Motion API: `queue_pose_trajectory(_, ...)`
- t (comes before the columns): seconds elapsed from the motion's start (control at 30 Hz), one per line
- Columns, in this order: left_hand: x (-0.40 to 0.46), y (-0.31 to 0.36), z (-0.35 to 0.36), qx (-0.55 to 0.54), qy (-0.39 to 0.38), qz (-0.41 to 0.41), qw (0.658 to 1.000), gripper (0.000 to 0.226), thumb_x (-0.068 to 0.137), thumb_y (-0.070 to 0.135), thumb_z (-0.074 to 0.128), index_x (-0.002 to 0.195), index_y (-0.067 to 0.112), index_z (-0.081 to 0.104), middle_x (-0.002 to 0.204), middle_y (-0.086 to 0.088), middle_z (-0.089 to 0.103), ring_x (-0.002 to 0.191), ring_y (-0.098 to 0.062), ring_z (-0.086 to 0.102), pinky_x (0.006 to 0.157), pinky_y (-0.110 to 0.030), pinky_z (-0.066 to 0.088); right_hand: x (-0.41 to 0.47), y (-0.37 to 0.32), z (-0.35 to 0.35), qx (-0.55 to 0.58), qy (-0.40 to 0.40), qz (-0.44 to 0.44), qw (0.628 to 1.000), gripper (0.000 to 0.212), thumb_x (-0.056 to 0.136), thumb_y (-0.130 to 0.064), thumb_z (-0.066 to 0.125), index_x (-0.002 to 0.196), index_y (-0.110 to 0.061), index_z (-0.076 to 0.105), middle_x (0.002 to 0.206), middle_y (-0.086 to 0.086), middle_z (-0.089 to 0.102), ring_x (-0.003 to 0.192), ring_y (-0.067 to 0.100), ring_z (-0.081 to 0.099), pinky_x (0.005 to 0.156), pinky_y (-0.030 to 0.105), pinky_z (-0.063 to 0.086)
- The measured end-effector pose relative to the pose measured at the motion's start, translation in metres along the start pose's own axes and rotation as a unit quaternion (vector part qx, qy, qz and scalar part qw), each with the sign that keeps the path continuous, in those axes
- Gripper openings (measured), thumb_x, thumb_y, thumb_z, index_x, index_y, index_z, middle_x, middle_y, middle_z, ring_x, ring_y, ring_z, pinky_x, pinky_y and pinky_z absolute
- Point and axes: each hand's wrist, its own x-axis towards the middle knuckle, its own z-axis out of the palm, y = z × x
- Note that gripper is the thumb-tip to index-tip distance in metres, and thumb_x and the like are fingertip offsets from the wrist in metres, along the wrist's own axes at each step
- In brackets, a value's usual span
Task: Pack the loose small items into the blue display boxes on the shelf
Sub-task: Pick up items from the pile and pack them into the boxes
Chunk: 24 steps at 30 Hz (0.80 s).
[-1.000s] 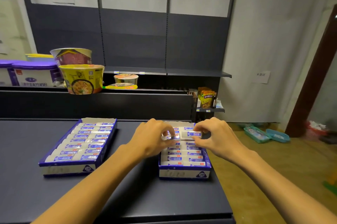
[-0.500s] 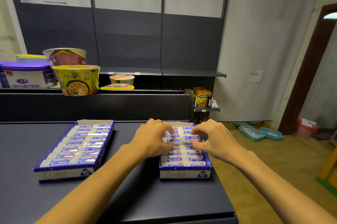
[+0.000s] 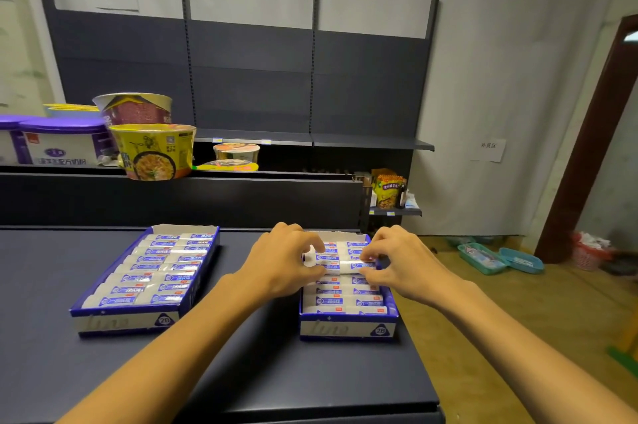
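1. Progress: the left blue display box on the dark shelf top appears fully packed — rows of wrapped items run from its front wall to its back wall. The right blue display box is nearly full; no loose items are visible on the shelf top, so the task is judged close to completion.
2. Item location: one wrapped item sits over the middle rows of the right box, held between both hands.
3. Orientation: its long axis lies left-to-right, parallel to the box's front wall and to the packed rows; label side faces up.
4. Left hand: fingers curled, pinching the item's left end.
5. Right hand: fingers curled, pinching the right end.
6. Remaining — seat this item flush in its row.
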Motion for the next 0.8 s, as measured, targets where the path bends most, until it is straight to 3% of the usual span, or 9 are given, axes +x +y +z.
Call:
queue_pose_trajectory(0.3,-0.004,0.006,-0.006,0.004,0.022,-0.011,1.0,0.037,0.087,0.047,0.061,0.12,0.03,0.059,0.121,0.005,0.057,0.114,-0.011,0.046,0.089,-0.028,0.045,0.004,-0.003,-0.004,-0.051,-0.027,-0.021,0.998,0.035,0.089,-0.045,0.06,0.118,-0.027,0.064,0.118,-0.006,0.056,0.107,0.009,0.044,0.088,0.029,0.044)
queue_pose_trajectory(0.57,-0.022,0.005,-0.025,0.025,0.077,-0.042,0.996,0.033,0.088,0.043,0.061,0.118,0.029,0.061,0.118,0.004,0.059,0.112,-0.012,0.047,0.09,-0.029,0.045,0.012,-0.024,-0.019,-0.075,0.023,-0.089,0.993,0.038,0.092,-0.045,0.056,0.125,-0.027,0.06,0.125,-0.004,0.055,0.114,0.012,0.044,0.095,0.031,0.038)
queue_pose_trajectory(0.8,-0.077,-0.022,-0.05,0.074,0.11,-0.128,0.983,0.029,0.087,0.044,0.059,0.112,0.029,0.063,0.114,0.002,0.059,0.107,-0.016,0.048,0.086,-0.03,0.043,0.023,-0.079,-0.016,-0.045,0.066,-0.176,0.981,0.04,0.093,-0.049,0.049,0.125,-0.029,0.059,0.123,-0.003,0.056,0.115,0.015,0.045,0.096,0.033,0.037)
